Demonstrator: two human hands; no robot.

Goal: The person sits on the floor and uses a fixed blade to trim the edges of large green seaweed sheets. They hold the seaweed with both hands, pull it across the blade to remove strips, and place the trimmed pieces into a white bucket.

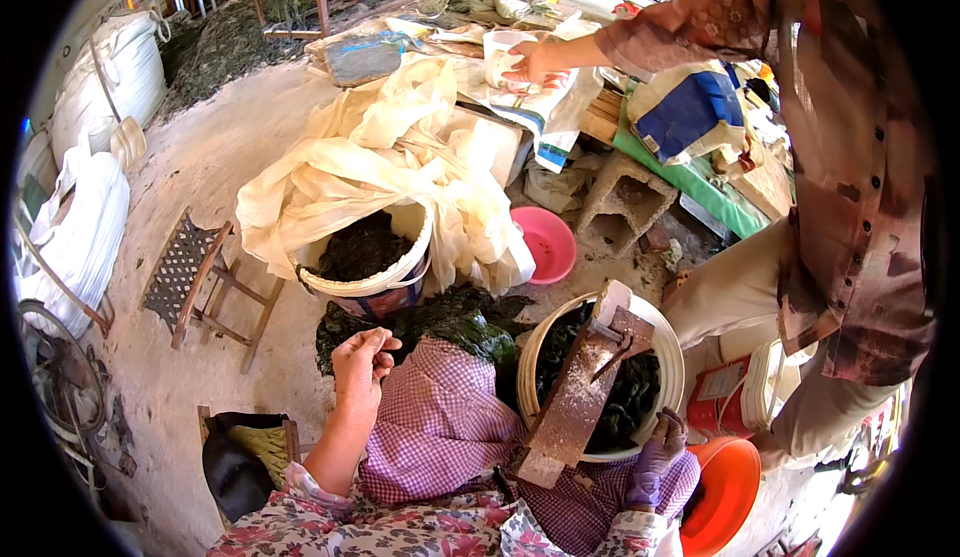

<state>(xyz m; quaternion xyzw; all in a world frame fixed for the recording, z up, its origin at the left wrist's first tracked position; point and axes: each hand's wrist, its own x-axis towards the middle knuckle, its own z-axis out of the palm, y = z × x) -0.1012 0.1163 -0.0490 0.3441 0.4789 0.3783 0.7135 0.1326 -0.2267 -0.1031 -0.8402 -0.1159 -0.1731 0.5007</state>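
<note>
My bare left hand (364, 364) is raised over my checked apron, fingers curled; whether something small is between them cannot be told. Near the rim of a white bucket (526, 365) is my right hand (663, 441) in a thin purple glove, fingers bent, their grip unclear. Dark wet seaweed (637, 399) fills that bucket. Across its top rests a rusty metal-and-wood board (581, 407) with a bracket, its lower end by my lap. More dark seaweed (465, 324) lies at my knees. Another bucket (360, 287) beyond holds a dark mass, with cream cloth (352, 182) draped beside it.
A co-worker (855, 182) stands at the right, a hand on a white container (499, 58). Around me are a pink basin (547, 245), concrete block (626, 200), orange bucket (724, 493), red-and-white bucket (731, 395), folding stool (202, 279) and, at the left, white sacks (82, 234).
</note>
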